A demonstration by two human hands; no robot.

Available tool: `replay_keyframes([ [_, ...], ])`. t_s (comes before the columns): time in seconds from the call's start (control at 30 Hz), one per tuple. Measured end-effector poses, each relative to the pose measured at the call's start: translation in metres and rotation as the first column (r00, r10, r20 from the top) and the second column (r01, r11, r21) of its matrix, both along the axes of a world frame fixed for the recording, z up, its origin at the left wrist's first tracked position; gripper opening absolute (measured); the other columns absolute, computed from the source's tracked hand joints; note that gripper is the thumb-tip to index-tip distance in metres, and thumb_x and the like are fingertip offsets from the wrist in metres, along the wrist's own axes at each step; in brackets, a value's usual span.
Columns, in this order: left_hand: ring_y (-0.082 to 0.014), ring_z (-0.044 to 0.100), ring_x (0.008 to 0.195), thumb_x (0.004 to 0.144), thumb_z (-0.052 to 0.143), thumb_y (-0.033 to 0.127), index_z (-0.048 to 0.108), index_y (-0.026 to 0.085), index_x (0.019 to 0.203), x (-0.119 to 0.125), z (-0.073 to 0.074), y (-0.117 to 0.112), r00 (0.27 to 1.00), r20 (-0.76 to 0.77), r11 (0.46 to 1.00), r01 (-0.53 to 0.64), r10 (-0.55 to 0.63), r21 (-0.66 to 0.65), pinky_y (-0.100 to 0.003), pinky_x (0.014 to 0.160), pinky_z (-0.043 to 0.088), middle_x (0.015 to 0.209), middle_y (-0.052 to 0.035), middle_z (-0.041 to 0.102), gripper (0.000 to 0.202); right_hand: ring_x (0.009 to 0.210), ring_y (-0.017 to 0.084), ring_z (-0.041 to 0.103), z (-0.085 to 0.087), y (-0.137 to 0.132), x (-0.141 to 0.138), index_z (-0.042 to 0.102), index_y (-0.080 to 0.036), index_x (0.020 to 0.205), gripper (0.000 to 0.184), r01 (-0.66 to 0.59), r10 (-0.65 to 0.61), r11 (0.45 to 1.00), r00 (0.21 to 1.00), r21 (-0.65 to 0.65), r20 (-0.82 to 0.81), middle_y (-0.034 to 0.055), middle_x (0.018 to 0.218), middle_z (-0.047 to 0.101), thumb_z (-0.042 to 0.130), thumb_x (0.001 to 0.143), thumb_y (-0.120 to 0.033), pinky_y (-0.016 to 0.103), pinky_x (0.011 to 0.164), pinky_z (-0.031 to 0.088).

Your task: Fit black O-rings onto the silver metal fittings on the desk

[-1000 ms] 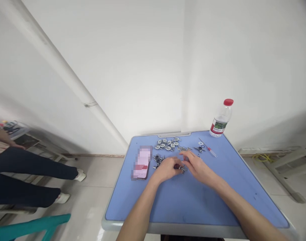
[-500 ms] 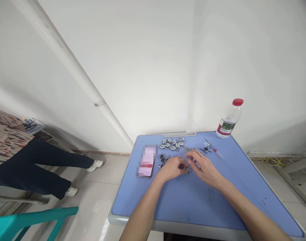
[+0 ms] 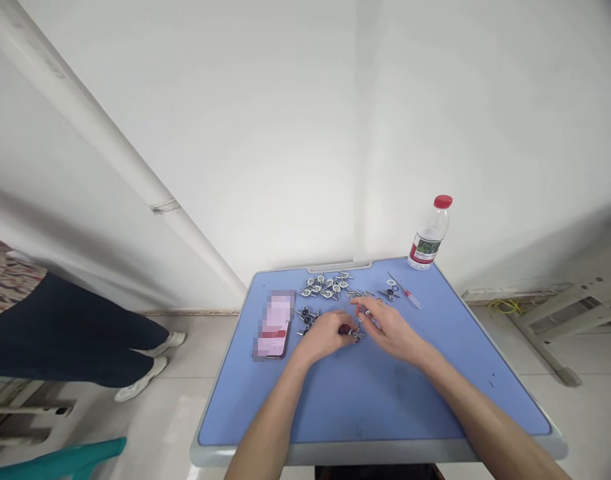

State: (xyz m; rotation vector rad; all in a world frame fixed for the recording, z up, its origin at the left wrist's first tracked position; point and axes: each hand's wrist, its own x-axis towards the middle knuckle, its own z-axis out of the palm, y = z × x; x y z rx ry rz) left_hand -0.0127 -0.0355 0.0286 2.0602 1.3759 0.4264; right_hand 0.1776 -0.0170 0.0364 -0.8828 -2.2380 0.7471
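Observation:
My left hand (image 3: 325, 335) is closed around a small metal fitting (image 3: 356, 335) with a dark reddish part, just above the blue tabletop. Close on its right, my right hand (image 3: 391, 328) has thumb and forefinger drawn together at the fitting; what they pinch is too small to make out. A group of small metal fittings with dark round centres (image 3: 306, 317) lies beside my left hand. Farther back is a pile of silvery fittings with round openings (image 3: 327, 287). More slim metal pieces (image 3: 360, 293) lie just beyond my right fingertips.
A phone (image 3: 276, 323) lies at the left of the blue table (image 3: 375, 407). A screwdriver (image 3: 410, 298), one dark-centred fitting (image 3: 389, 293) and a red-capped bottle (image 3: 428, 237) are at the back right. A person (image 3: 75, 327) stands at left, behind a teal stool (image 3: 60, 460).
The camera view has shifted, so the table and objects appear farther left. Both hands keep nearly the same pose at the fitting. The person at left has moved their feet.

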Motion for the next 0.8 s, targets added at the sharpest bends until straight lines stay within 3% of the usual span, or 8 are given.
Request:
replay_keyframes([
  [0.13,-0.016,0.055,0.074,0.076,0.059,0.025,0.067,0.02,0.086,-0.0003,0.0002,0.0,1.0,0.002,1.0,0.0,0.0,0.006,-0.024,0.066,0.039,0.081,0.0,0.061,0.014,0.078,0.018,0.059,-0.0047,0.0014,-0.0033,0.051,-0.024,0.117,0.025,0.032,-0.032,0.999,0.999,-0.005,0.016,0.0069,0.098,0.061,0.041,0.094,-0.022,0.034,0.071,0.049],
  [0.4,-0.0157,0.055,0.072,0.075,0.059,0.026,0.068,0.02,0.088,0.0001,0.0017,-0.0004,1.0,-0.005,1.0,-0.01,0.01,0.003,-0.025,0.065,0.039,0.082,-0.0005,0.062,0.017,0.085,0.019,0.059,0.0026,0.0005,0.0017,0.041,-0.025,0.129,0.035,-0.04,0.04,0.997,0.999,-0.063,0.004,0.0057,0.097,0.061,0.034,0.095,-0.018,0.035,0.075,0.05],
  [0.53,-0.0167,0.055,0.074,0.076,0.058,0.025,0.067,0.019,0.084,0.0006,0.002,-0.0005,1.0,0.004,1.0,-0.001,0.001,0.008,-0.025,0.066,0.04,0.08,-0.0007,0.062,0.013,0.084,0.02,0.058,0.0014,-0.0003,-0.0016,0.047,-0.024,0.122,0.029,0.0,0.001,1.0,0.999,-0.006,0.05,0.007,0.099,0.06,0.04,0.093,-0.02,0.035,0.072,0.049],
  [0.8,-0.0166,0.057,0.075,0.076,0.059,0.027,0.069,0.02,0.09,0.0013,0.0048,-0.0015,1.0,0.004,1.0,-0.015,0.015,-0.014,-0.025,0.067,0.041,0.085,-0.0014,0.064,0.019,0.084,0.019,0.057,0.0033,0.0013,0.0011,0.039,-0.022,0.127,0.032,0.003,-0.003,1.0,0.999,0.001,0.035,0.0053,0.092,0.06,0.029,0.096,-0.017,0.034,0.075,0.047],
])
